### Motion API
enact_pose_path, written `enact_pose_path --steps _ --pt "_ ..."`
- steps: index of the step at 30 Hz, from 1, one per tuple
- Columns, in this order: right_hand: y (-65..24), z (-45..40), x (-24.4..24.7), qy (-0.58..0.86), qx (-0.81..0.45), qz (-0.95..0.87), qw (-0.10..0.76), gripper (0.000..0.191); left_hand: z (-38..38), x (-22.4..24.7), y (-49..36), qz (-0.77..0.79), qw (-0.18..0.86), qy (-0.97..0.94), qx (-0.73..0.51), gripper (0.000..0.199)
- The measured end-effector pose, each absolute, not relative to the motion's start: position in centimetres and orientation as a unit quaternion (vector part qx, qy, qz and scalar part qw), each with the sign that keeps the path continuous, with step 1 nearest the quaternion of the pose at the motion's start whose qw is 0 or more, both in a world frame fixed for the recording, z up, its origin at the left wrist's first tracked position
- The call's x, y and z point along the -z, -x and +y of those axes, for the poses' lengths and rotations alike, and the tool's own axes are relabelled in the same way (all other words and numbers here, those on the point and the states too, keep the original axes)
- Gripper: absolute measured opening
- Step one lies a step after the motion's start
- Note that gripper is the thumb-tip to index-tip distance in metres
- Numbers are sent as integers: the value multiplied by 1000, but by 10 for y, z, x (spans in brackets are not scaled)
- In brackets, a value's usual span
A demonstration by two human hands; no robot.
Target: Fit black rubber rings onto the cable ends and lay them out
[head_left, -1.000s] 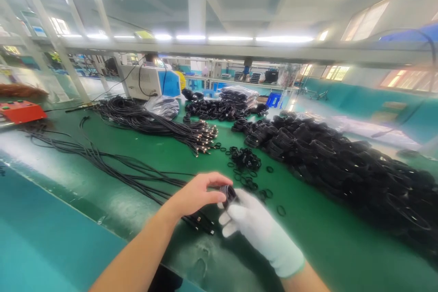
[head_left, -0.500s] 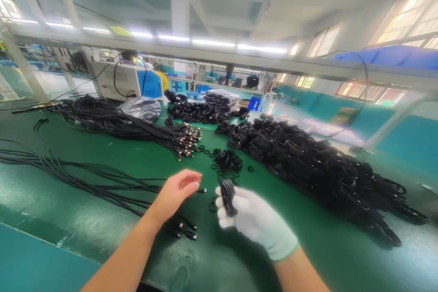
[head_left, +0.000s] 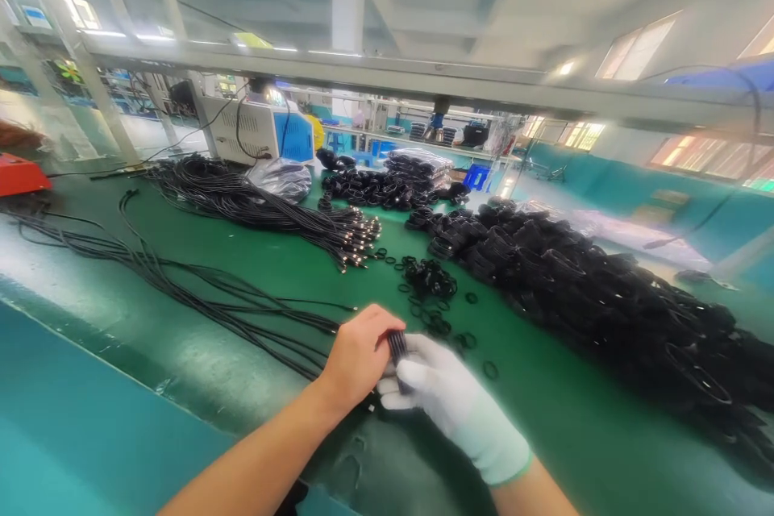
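A small coil of black cable (head_left: 397, 348) is held upright between both hands, over the front of the green table. My right hand (head_left: 451, 387), in a white glove, grips it from the right with the thumb across its face. My bare left hand (head_left: 358, 351) is closed on the coil's upper left side; its fingertips are partly hidden. Beneath and to the left of my left hand lie loose straight black cables (head_left: 235, 326), their near ends mostly covered. Just beyond my hands is a small heap of black rings (head_left: 430, 279), with several single rings around it.
On the right lies a long pile of coiled black cables (head_left: 562, 282). A thick bundle of straight cables (head_left: 272, 214) with metal ends is at the back left, near a white and blue machine (head_left: 242, 129). A red object (head_left: 22, 175) sits at the left edge. Overhead crosses a shelf beam (head_left: 387, 81).
My left hand has moved right and closed on the coil, having been open and apart from it. The right hand still holds the coil. The view has turned left.
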State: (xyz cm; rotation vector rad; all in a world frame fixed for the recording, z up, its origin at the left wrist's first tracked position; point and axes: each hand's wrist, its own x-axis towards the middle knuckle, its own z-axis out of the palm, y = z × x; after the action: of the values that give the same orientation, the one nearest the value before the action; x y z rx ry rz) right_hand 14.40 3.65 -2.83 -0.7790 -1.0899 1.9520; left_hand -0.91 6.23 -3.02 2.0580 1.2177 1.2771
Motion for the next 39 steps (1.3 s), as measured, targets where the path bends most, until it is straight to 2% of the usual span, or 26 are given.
enact_pose_path --steps 4,7,12,14,17,26,30,33,36,38,39 --pt "-138 35 26 329 -756 -422 378 42 64 30 9 462 219 -728 -456 34" --pt "-141 37 24 401 -691 -466 380 47 66 28 10 451 260 -734 -437 34" --pt "-158 37 16 559 -325 -637 418 51 71 26 22 477 321 -695 -431 35" --pt "-162 34 12 587 -253 -647 416 60 73 26 26 499 315 -685 -427 28" --pt "-165 33 6 622 -238 -632 396 68 75 25 29 512 303 -694 -405 24" --pt "-243 63 10 724 -198 -584 309 61 79 29 34 523 291 -719 -353 24" --pt "-246 56 12 717 -142 -608 309 65 74 28 25 511 349 -707 -342 28" --pt "-212 43 17 630 6 -705 324 68 65 23 11 449 444 -700 -335 36" --pt "-171 29 26 518 117 -773 346 68 60 21 2 423 467 -700 -336 38" --pt "-154 21 31 476 93 -798 358 69 59 22 3 440 427 -703 -361 33" --pt "-149 17 32 470 41 -805 360 69 59 24 6 449 396 -705 -380 33"
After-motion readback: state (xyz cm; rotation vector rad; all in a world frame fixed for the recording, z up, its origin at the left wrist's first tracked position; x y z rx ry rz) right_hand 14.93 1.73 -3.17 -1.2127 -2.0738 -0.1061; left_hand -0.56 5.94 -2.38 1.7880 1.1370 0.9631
